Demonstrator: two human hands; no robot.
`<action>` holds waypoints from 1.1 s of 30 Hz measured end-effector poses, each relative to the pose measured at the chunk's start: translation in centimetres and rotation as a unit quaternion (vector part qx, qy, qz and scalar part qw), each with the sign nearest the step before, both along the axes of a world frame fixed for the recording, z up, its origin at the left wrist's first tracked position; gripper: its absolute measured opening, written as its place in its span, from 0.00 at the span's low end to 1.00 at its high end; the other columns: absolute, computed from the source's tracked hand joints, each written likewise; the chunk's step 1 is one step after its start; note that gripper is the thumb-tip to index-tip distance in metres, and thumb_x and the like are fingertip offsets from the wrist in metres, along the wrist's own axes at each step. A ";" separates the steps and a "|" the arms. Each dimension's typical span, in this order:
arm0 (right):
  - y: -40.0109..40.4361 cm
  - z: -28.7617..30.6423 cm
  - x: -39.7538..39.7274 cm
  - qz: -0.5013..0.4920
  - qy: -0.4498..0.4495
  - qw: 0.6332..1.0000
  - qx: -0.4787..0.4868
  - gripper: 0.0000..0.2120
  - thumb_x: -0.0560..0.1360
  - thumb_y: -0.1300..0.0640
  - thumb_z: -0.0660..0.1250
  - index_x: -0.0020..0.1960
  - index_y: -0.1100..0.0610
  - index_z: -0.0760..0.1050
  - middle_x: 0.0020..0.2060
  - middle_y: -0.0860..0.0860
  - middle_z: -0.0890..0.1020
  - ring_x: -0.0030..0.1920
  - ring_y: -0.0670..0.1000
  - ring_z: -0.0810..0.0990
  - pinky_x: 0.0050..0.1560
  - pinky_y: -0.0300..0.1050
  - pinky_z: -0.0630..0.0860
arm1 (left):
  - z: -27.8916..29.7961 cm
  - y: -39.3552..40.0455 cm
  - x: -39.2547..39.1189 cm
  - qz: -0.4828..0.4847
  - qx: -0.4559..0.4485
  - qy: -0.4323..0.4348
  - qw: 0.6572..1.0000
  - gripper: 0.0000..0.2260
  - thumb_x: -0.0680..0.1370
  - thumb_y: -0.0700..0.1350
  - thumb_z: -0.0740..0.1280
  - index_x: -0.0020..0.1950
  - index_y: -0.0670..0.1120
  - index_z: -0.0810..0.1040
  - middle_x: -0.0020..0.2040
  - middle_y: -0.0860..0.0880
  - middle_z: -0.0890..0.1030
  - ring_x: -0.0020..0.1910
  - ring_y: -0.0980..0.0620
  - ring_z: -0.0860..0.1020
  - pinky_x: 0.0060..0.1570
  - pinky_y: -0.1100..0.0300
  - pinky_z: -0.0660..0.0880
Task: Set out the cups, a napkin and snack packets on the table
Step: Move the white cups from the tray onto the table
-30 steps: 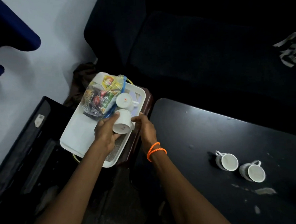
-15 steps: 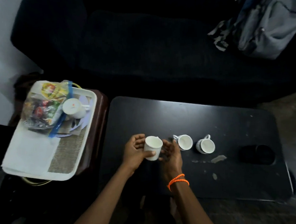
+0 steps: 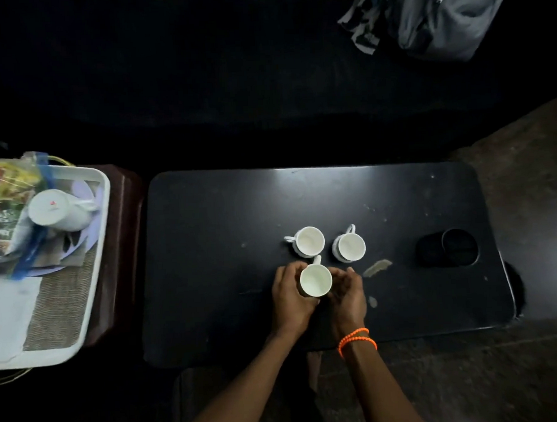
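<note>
Head view: both hands, left hand (image 3: 289, 295) and right hand (image 3: 347, 292), clasp third cup (image 3: 315, 280) near table (image 3: 208, 246) front edge; likely fragile, slick; hold the body

The white cup (image 3: 315, 280) that a second ago hung over the tray (image 3: 92, 253) in both hands came across to the desk (image 3: 208, 246). It now sat upright just before the two other cups, left hand (image 3: 289, 295) and right hand (image 3: 347, 292) cupped round it.
</note>
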State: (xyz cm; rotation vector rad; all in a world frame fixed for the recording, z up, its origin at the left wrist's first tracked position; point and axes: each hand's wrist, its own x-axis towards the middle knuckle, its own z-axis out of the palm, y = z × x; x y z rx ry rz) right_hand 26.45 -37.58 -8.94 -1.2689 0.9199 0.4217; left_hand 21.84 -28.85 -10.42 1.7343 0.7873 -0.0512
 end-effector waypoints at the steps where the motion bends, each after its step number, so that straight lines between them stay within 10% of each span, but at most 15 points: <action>1: -0.3 -0.2 0.2 -0.003 -0.006 1.000 -0.003 0.19 0.79 0.47 0.60 0.40 0.57 0.81 0.35 0.51 0.86 0.34 0.47 0.84 0.31 0.39 0.78 | -0.1 -0.3 0.2 -0.005 0.004 -0.006 1.000 0.25 0.62 0.35 0.78 0.55 0.50 0.80 0.54 0.53 0.77 0.51 0.52 0.81 0.54 0.50 0.80; 9: -1.4 -0.8 1.6 -0.061 -0.039 0.995 -0.066 0.12 0.77 0.54 0.62 0.44 0.58 0.83 0.48 0.57 0.86 0.52 0.54 0.84 0.53 0.49 0.78 | -1.2 -0.9 2.7 -0.057 0.048 -0.027 0.997 0.24 0.66 0.34 0.77 0.60 0.48 0.77 0.56 0.49 0.76 0.54 0.48 0.80 0.56 0.51 0.78; 18: 2.3 -1.6 -4.7 0.046 0.102 0.979 -0.169 0.14 0.76 0.59 0.63 0.37 0.63 0.82 0.37 0.62 0.85 0.44 0.65 0.85 0.48 0.58 0.83 | -1.3 6.9 -1.2 -0.069 0.128 0.005 0.989 0.20 0.70 0.33 0.74 0.58 0.50 0.77 0.56 0.54 0.73 0.54 0.54 0.78 0.56 0.52 0.79; 23: 11.8 -1.9 -6.6 0.278 -0.011 0.943 -0.185 0.13 0.76 0.60 0.66 0.34 0.63 0.79 0.31 0.60 0.83 0.39 0.60 0.84 0.46 0.62 0.81 | 0.6 17.1 -3.1 0.058 0.221 -0.028 0.973 0.10 0.76 0.41 0.73 0.56 0.48 0.78 0.51 0.50 0.76 0.45 0.53 0.78 0.48 0.52 0.80; 28: 23.9 0.4 -5.3 0.426 -0.230 0.861 -0.159 0.17 0.74 0.56 0.68 0.29 0.53 0.69 0.24 0.44 0.75 0.28 0.35 0.71 0.36 0.42 0.67 | 2.7 28.2 -4.1 0.245 0.293 -0.030 0.924 0.09 0.77 0.46 0.72 0.54 0.46 0.79 0.47 0.45 0.77 0.40 0.50 0.75 0.46 0.58 0.74; 33: 34.7 3.2 -4.2 0.510 -0.323 0.788 -0.118 0.06 0.72 0.56 0.68 0.43 0.57 0.83 0.40 0.54 0.84 0.42 0.53 0.82 0.45 0.46 0.77 | 3.7 35.1 -5.6 0.410 0.250 -0.015 0.877 0.13 0.78 0.42 0.71 0.56 0.35 0.78 0.55 0.35 0.79 0.52 0.46 0.77 0.52 0.65 0.72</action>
